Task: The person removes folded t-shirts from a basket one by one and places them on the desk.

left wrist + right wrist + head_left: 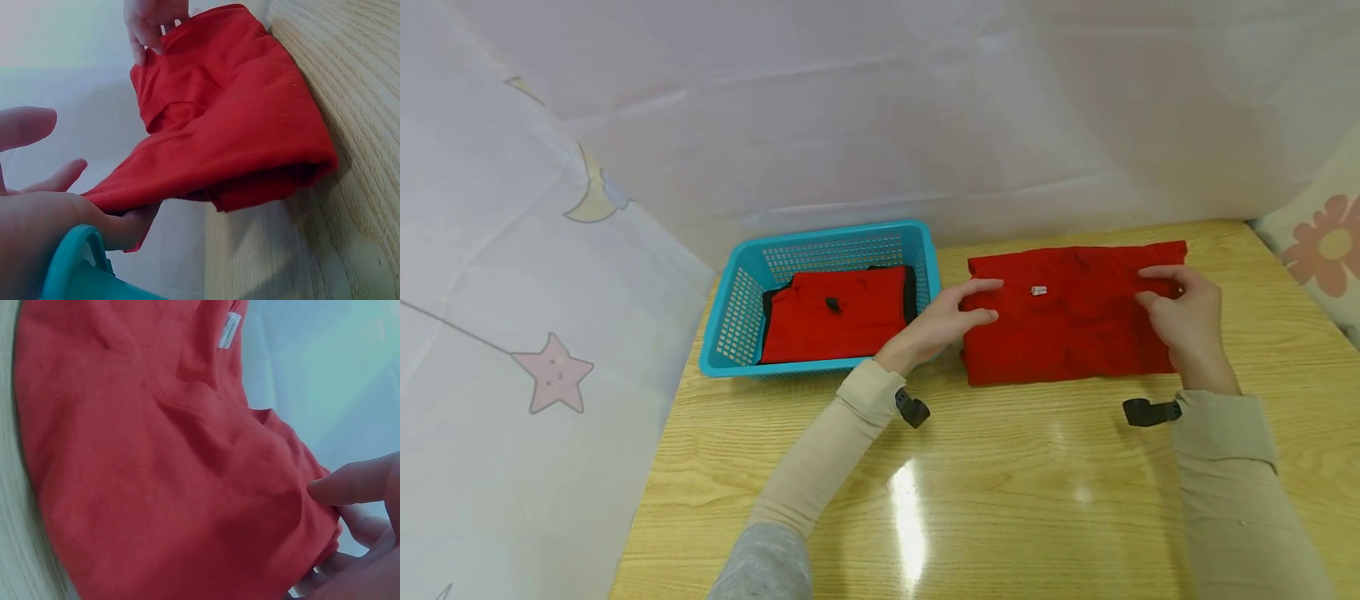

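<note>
A folded red shirt point(1060, 333) with a white neck label point(1038, 291) lies on the wooden table. At its left side, my left hand point(943, 321) holds the edge, the cloth passing between thumb and spread fingers; the left wrist view shows a digit under the cloth, and the rest of the grip is partly hidden. My right hand point(1183, 308) grips the opposite side. In the right wrist view its thumb point(350, 484) presses on the shirt point(156, 487), with other fingers partly hidden behind the edge.
Left of the shirt stands a blue plastic basket point(718, 325), close beside my left hand. Inside are a folded red garment point(842, 329) and black cloth point(910, 300) under it. A pale fabric backdrop point(880, 125) borders the table point(1000, 483) at the back.
</note>
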### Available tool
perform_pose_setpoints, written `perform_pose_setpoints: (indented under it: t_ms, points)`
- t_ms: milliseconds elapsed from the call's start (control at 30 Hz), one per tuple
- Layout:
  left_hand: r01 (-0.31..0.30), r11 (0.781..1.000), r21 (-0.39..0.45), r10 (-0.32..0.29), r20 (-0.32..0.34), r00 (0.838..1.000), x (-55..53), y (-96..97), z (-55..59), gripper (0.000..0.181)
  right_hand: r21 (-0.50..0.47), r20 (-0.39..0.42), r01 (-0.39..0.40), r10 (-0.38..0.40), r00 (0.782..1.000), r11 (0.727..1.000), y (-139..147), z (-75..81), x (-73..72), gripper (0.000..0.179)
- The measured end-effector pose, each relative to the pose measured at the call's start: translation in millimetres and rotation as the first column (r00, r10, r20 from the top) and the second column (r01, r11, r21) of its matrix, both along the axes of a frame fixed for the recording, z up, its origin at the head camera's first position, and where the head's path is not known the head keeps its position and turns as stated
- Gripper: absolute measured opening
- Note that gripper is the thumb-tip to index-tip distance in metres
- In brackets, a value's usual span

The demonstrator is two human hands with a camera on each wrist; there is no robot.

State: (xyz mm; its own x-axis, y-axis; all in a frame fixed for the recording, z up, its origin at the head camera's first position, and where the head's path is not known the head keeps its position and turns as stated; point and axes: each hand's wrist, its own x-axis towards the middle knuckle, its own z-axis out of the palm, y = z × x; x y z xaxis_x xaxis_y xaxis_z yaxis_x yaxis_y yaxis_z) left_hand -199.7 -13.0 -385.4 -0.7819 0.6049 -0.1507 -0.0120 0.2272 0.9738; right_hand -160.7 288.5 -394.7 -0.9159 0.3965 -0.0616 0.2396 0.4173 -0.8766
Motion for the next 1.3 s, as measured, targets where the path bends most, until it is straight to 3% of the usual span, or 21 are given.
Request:
perform_pose_setpoints:
  t_ms: [233,500,733,867,1100,1300]
  points:
    - [-0.033,0.999,0.003,0.033,0.030,0.999,-0.1,0.4,0.1,0.054,-0.019,0.011,-0.019,0.020,1.000,1.000,-1,1.1,0.2,0.028]
    - [-0.082,0.995,0.064,0.077,0.075,0.994,-0.6,1.5,0.6,0.054,-0.067,0.004,-0.030,0.030,1.000,0.997,-3,1.7,3.3,0.022]
    - [-0.102,0.992,0.077,0.097,0.075,0.993,-0.2,0.5,-0.3,0.052,-0.071,-0.020,-0.035,0.034,0.999,0.997,-5,-0.2,3.1,0.021]
    - [-0.099,0.990,0.096,0.093,0.065,0.994,-0.1,-0.3,-3.0,0.048,-0.061,-0.031,-0.048,0.046,0.998,0.997,-7,-1.5,2.4,0.020]
    - [-0.044,0.974,0.220,0.028,0.075,0.997,2.4,-3.0,-4.5,0.031,-0.028,-0.057,-0.093,0.091,0.994,0.995,-12,-3.3,1.5,0.018]
    - [-0.060,0.971,0.232,0.045,0.069,0.997,3.6,-3.3,-2.9,0.028,-0.063,-0.106,-0.110,0.103,0.989,0.992,-18,-2.9,-1.9,0.015]
